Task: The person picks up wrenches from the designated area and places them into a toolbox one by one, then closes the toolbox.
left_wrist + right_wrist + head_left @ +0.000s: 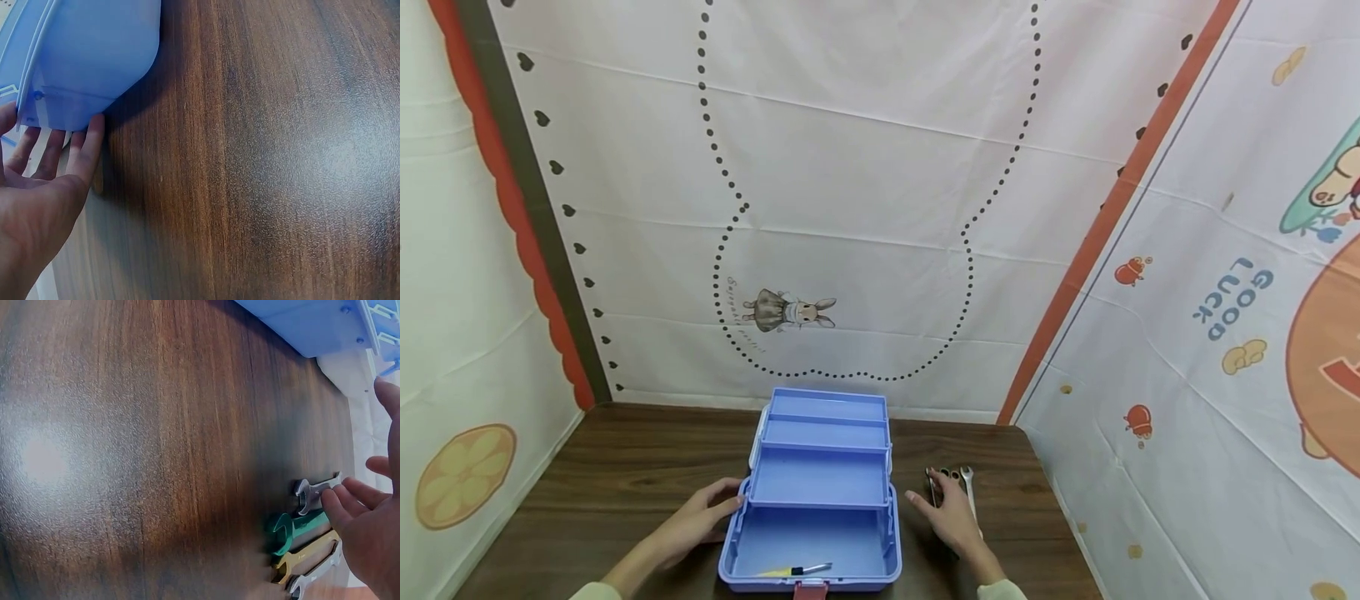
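The box [808, 533], blue plastic, stands on the desk [647, 450] in front of the person, its stepped trays [820, 477] raised toward the rear and its lower compartment exposed. A yellow-handled tool [786, 572] lies crosswise on the floor of that compartment, near the front wall, metal end pointing right. A red latch [810, 590] sits at the middle of the front edge. The left hand [703, 517] is at the left side of the box: its fingers are extended and rest against the outer wall, with the thumb at the rim; no clenching is noted. The right hand [951, 517] is over four wrenches lying side by side on the desk, to the right of the box and apart from it. In order outward from the box these are a short silver wrench [315, 487], a green wrench [306, 522], a gold wrench [306, 553] and an outer silver wrench [315, 572]. The right fingers are loosely extended at the short silver wrench, thumb held well apart; they appear to touch it without grasping. Behind the desk hangs a white cloth [865, 183] printed with a dotted outline and a rabbit [790, 310].
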The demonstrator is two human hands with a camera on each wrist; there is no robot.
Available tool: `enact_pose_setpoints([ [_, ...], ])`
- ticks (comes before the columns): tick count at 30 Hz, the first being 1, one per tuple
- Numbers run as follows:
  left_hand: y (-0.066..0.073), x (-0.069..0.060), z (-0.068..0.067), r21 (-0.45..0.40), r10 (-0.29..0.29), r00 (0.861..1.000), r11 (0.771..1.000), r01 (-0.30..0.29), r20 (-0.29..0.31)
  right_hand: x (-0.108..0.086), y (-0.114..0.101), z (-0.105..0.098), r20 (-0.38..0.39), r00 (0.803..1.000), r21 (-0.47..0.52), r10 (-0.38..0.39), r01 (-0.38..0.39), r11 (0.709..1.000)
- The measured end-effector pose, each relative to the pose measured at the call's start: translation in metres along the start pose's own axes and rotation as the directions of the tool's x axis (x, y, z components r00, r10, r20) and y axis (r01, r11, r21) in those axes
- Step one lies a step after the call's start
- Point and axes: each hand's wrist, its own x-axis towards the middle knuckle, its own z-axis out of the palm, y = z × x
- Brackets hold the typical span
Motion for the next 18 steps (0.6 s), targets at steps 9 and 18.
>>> enact_pose_setpoints([
  [9, 0.0, -0.002, -0.001, 0.004, -0.003, 1.0, 1.0, 0.003, -0.009, 0.0, 0.001, 0.005, -0.033, 0.999, -0.012, -0.006, 0.006, 1.0],
  [18, 0.0, 0.0, 0.002, 0.006, 0.0, 1.0, 1.0, 0.0, -0.02, 0.0, 0.009, 0.017, -0.073, 0.996, -0.004, -0.056, 0.056, 0.998],
])
